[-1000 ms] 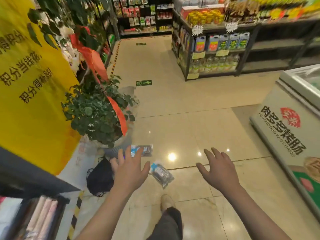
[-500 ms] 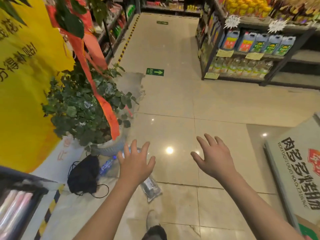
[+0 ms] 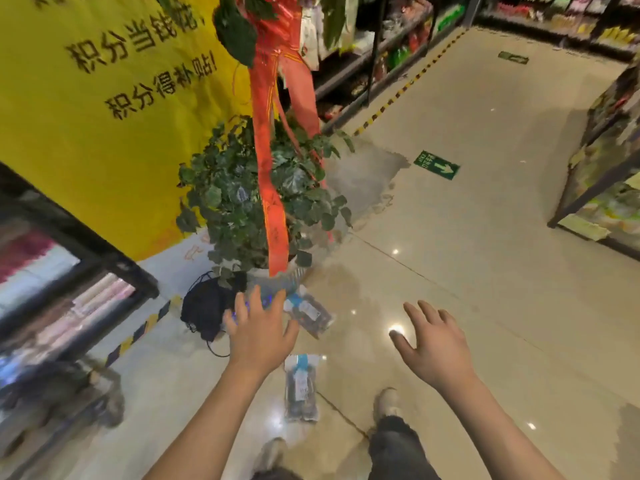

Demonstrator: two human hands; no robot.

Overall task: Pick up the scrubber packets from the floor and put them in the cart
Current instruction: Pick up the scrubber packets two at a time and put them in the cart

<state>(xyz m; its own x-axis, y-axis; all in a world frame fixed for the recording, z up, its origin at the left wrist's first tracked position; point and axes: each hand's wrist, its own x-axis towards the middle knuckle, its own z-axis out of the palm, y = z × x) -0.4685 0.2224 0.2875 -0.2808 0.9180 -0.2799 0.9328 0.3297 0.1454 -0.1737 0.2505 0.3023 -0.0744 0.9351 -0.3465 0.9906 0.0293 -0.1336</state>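
Two clear scrubber packets with blue headers lie on the shiny tiled floor. One packet (image 3: 300,389) lies just in front of my feet. A second packet (image 3: 310,314) lies farther off, near the base of a potted plant. My left hand (image 3: 259,329) hovers with spread fingers above the floor between them, partly covering the far packet's left end. My right hand (image 3: 433,344) is held out open to the right, over bare tile, holding nothing. No cart is in view.
A potted plant (image 3: 256,202) with an orange ribbon stands ahead on the left, by a yellow banner (image 3: 104,98). A black cloth with cords (image 3: 204,306) lies beside the pot. A glass-fronted cabinet (image 3: 52,278) is at left, shelving (image 3: 602,174) at right.
The view swung left and down toward the plant. Both open hands stayed stretched forward, the left one now over the far packet. The near packet now lies below my left wrist.
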